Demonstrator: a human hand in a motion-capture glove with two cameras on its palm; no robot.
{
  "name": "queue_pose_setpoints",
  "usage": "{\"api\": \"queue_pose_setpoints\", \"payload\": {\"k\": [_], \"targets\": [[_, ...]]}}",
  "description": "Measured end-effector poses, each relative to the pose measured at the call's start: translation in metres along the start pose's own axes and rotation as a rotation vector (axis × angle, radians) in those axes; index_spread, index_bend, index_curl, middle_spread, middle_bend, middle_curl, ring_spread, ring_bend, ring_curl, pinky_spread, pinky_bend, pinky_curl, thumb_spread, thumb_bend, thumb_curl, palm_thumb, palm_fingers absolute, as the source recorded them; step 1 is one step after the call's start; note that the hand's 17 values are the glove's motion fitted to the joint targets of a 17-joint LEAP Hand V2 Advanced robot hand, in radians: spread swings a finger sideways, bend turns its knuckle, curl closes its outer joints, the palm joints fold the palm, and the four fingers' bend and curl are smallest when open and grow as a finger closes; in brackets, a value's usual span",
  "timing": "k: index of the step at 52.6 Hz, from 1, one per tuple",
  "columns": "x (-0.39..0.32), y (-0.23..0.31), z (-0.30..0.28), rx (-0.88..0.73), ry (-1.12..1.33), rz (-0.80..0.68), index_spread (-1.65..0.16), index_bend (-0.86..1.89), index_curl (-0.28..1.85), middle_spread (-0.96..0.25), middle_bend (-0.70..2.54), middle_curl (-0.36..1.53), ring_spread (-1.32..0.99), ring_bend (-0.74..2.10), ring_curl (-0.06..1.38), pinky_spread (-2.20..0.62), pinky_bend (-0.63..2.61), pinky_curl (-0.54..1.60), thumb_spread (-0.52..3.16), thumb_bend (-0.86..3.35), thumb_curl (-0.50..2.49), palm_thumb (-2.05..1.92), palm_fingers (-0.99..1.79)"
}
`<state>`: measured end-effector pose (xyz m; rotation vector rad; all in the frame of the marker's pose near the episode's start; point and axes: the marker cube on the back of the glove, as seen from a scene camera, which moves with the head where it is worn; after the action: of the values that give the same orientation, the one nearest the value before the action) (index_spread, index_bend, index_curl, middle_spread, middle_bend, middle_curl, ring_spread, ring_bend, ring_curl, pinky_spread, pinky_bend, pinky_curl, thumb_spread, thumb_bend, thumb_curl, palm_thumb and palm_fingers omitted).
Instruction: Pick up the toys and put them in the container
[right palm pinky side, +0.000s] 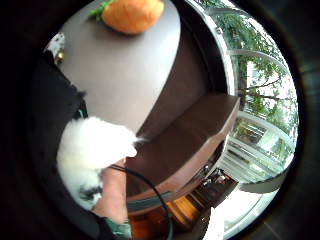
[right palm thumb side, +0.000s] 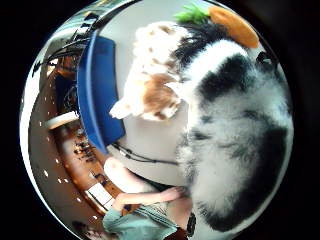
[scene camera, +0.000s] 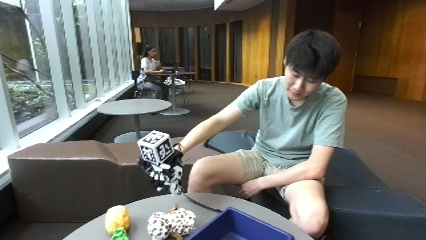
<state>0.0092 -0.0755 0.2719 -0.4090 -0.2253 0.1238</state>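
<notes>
a round grey desk (scene camera: 219, 202) carries a blue container (scene camera: 236, 227) at its near edge. beside the container lies a spotted white-and-brown plush toy (scene camera: 171, 223), and next to that an orange carrot plush (scene camera: 117, 219) with green leaves. above the desk, of the hands, the gloved right hand (scene camera: 162, 167) grips a black-and-white plush toy (scene camera: 166, 177), fingers curled round it, clear of the desk.

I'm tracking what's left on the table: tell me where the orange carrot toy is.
In the outside view the orange carrot toy lies on the round table, beside the brown-and-white plush, on the side away from the blue container.
</notes>
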Motion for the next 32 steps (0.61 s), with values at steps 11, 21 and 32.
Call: {"api": "queue_pose_setpoints", "payload": {"k": [11, 21, 32], "targets": [[-0.044, 0.031, -0.123, 0.125, 0.065, -0.057, -0.28, 0.92, 0.70, -0.24, 1.03, 0.67, -0.43, 0.95, 0.50, -0.25, 0.83, 0.44, 0.56, 0.11, 0.80, 0.62, 0.98], [-0.121, 0.054, -0.232, 0.275, 0.054, -0.128, -0.27, 0.96, 0.77, -0.23, 1.09, 0.72, -0.44, 1.01, 0.56, -0.26, 0.88, 0.49, 0.46, 0.09, 0.88, 0.62, 0.91], [-0.232, 0.041, -0.285, 0.382, 0.013, -0.239, -0.26, 1.00, 0.83, -0.21, 1.14, 0.76, -0.44, 1.05, 0.62, -0.26, 0.93, 0.53, 0.40, 0.08, 0.95, 0.62, 0.86]]}}
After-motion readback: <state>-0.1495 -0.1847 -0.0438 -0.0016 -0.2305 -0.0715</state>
